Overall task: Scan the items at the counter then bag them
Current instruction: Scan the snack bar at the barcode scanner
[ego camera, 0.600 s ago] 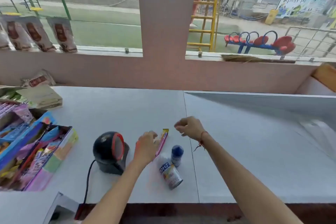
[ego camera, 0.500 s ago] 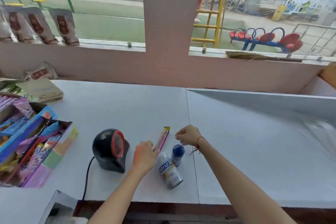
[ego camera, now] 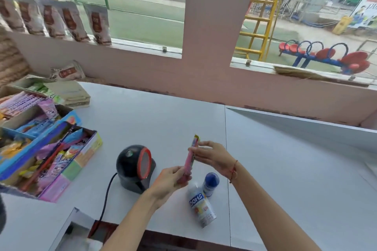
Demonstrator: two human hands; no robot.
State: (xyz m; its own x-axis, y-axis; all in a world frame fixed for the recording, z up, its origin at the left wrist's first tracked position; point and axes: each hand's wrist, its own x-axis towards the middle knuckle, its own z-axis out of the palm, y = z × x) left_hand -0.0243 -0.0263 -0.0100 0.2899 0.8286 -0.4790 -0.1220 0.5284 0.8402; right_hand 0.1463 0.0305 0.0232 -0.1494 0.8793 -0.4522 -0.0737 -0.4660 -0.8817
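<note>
Since the earlier frame the slim pink packet had come up off the counter, where it had lain flat beside the left hand, and now stood nearly upright in the air between both hands, just right of the barcode scanner. Nearest the person, a white DOMS tube lay on its side near the counter's front edge, with a small blue-capped bottle standing just beyond it and touching or nearly touching it; neither had been lifted. Above them the left hand had its fingers closed round the packet's lower end, and the right hand, a red thread at its wrist, pinched the packet at about its middle with thumb and forefinger while the other fingers were spread loosely. The packet looked light and thin, probably a flexible wrapper that would bend or crinkle if squeezed hard, so a hold at both ends, leaving the printed face bare, seemed the best way to turn it towards the scanner's red-ringed window, which faced right at it. The scanner's black cable ran back towards the front edge. Farther left stood open display boxes of sweets, and behind them a stack of brown paper bags, likely where the scanned goods would go. Snack sachets hung at the window at the back
</note>
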